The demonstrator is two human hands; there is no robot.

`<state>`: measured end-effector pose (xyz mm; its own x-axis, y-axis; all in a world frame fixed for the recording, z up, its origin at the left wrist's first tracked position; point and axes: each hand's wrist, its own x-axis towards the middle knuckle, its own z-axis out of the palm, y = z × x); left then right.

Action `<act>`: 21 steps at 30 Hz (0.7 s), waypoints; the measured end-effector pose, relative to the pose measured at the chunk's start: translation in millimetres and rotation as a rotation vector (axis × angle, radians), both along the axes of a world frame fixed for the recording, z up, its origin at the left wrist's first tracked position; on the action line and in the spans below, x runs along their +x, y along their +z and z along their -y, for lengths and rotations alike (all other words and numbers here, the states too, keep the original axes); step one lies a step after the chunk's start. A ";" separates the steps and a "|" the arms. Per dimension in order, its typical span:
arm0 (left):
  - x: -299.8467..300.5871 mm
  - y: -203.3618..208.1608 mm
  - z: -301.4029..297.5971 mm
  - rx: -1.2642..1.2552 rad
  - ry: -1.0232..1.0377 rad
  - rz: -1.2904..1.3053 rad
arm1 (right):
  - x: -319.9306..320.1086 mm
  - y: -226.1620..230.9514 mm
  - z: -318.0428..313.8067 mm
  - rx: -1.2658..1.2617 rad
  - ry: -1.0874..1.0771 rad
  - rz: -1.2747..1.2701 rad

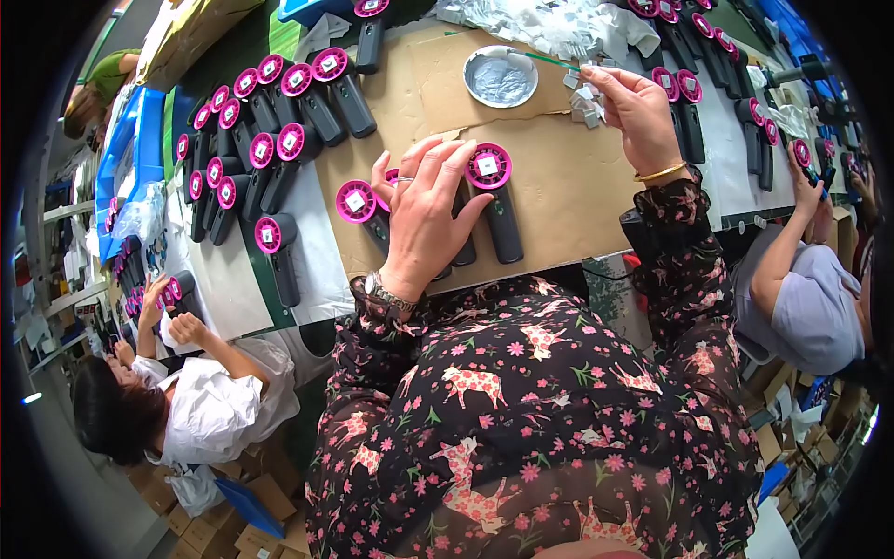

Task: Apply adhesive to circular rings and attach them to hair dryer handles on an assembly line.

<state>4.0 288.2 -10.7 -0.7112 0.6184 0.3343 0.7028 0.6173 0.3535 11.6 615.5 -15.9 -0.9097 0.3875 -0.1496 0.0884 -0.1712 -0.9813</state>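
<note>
My right hand (636,116) pinches a thin green stick (551,61) at its right end. The stick's left end reaches over the rim of a round white bowl (468,90) of grey paste. My left hand (424,210) lies palm down, fingers spread, over a short row of black-handled devices with round pink spoked heads. Its fingers cover most of the middle device. To their left is a device with a white square on its head (356,201); to their right, beside the fingertips, lies another device (503,219), also with a white square.
Brown cardboard (568,200) covers the table before me. Small white-grey blocks (586,105) sit beside my right hand, below crumpled plastic (549,23). Many similar devices (265,121) stand at left, more at right. A blue crate (130,168) and co-workers (209,401) flank the table.
</note>
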 end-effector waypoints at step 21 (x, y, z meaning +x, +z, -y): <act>-5.7 -5.3 5.1 0.048 0.014 -0.005 | 69.1 23.7 29.6 -0.095 0.185 0.087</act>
